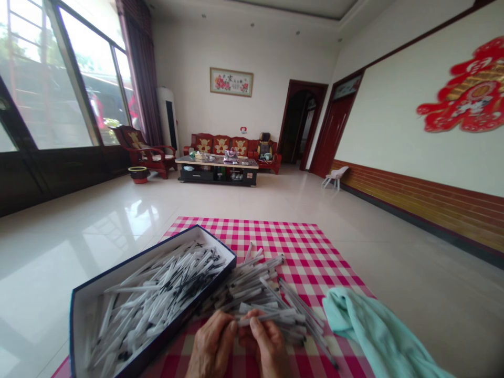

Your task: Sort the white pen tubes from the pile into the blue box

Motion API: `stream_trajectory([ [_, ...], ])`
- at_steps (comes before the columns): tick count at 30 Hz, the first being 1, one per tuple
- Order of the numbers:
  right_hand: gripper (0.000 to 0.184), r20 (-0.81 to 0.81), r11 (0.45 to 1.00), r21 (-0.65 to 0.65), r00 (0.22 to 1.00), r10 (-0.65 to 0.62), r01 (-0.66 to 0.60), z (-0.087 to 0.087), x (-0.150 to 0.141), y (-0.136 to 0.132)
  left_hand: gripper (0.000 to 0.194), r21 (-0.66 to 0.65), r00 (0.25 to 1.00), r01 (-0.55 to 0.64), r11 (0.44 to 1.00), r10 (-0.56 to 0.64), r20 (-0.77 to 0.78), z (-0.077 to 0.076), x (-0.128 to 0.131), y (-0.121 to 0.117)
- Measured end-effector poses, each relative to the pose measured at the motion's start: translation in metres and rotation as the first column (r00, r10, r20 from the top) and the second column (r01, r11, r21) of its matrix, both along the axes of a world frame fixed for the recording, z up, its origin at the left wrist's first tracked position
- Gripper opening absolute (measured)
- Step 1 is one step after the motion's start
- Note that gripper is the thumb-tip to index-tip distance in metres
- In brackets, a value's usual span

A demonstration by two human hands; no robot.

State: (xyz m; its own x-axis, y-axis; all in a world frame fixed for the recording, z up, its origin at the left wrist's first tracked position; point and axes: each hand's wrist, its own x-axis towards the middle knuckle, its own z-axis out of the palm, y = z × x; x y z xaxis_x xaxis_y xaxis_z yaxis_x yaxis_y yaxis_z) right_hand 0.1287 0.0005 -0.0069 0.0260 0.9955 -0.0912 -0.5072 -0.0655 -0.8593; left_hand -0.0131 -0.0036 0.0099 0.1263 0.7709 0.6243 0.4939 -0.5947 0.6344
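My right hand (270, 344) pinches a slim whitish tube (277, 315), pen-like in shape, between thumb and fingers. At the tube's left end, my left hand (214, 338) has its fingers pressed together; whether they grip that end or something small is hidden. Just beyond both hands lies a loose pile of similar pen-like tubes (252, 275), many with dark tips. To the left, a dark-blue-edged box (88, 286) with white inner walls holds many more whitish tubes (157, 294) and thin black pieces among them.
A pink-and-white checked cloth (303, 247) covers the table. At the right lies a crumpled mint-green cloth (366, 325). Farther off stand a low coffee table (216, 163), a wooden sofa (232, 144), an armchair (145, 152) and a small white chair (335, 176) on the tiled floor.
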Motion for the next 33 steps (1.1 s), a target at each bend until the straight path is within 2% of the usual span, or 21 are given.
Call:
stream_trajectory([
  [5,0.031,-0.026,1.000,0.022,0.999,0.020,-0.020,0.000,-0.001,0.001,0.029,-0.012,0.995,-0.078,0.997,0.078,-0.055,-0.010,0.000,0.003],
  [11,0.033,-0.057,0.999,-0.037,0.998,0.018,-0.020,0.002,0.000,0.000,0.010,-0.037,0.999,0.031,0.999,-0.030,0.009,0.004,0.000,-0.002],
  [16,0.035,-0.047,0.999,-0.040,0.999,0.013,-0.015,0.000,0.001,0.000,0.012,0.004,1.000,0.031,1.000,-0.031,-0.002,0.000,0.000,0.000],
  [21,0.030,-0.080,1.000,-0.009,0.997,0.019,-0.019,-0.005,0.000,0.001,0.024,0.014,0.997,-0.071,0.997,0.071,-0.031,-0.007,0.000,0.004],
  [26,0.029,-0.092,1.000,-0.018,0.996,0.016,-0.018,-0.005,0.002,0.001,0.016,0.033,0.994,-0.110,0.993,0.110,0.003,-0.005,-0.001,0.003],
  [30,0.029,-0.158,0.998,-0.064,0.987,-0.020,0.010,-0.002,0.002,0.002,0.011,0.064,0.990,-0.140,0.988,0.140,0.005,0.001,-0.003,0.003],
  [33,0.032,-0.209,0.996,-0.090,0.977,-0.036,0.017,0.001,0.001,0.002,0.010,0.132,0.979,-0.199,0.971,0.203,-0.013,0.013,-0.008,0.005],
])
